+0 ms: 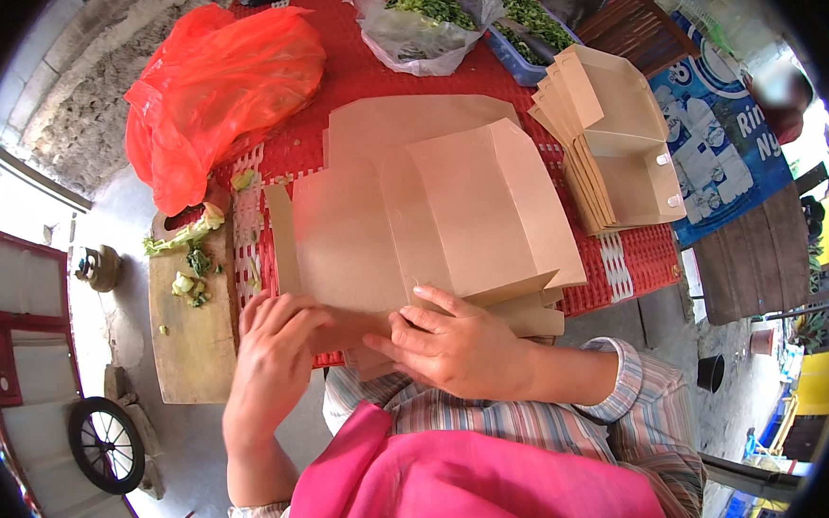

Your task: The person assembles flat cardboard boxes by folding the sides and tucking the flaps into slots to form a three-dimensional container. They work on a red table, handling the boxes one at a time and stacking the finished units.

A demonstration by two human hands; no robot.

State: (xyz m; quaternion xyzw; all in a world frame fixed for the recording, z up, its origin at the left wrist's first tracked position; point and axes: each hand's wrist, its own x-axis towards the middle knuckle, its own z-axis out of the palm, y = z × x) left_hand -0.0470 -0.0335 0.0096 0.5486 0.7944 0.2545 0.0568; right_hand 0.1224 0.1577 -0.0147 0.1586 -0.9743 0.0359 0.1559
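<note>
In front of me lies a brown cardboard box blank (374,214), partly folded, with crease lines across it and its near edge bent up. My left hand (282,343) is closed on its near left corner, fingers curled over the flap. Around the middle of the same near edge, my right hand (453,342) grips the cardboard between thumb and fingers. Another flat cardboard sheet (415,116) shows beyond the blank, and more cardboard sticks out beneath it. To the right stands a stack of folded cardboard boxes (607,152), the top one with its lid raised.
The red woven table (336,64) carries a red plastic bag (224,90) at the far left. Vegetable scraps (188,287) lie on a wooden board (193,358). Chopped greens fill a clear bag (428,21) and a blue basket (516,58). A blue banner (710,127) hangs at right.
</note>
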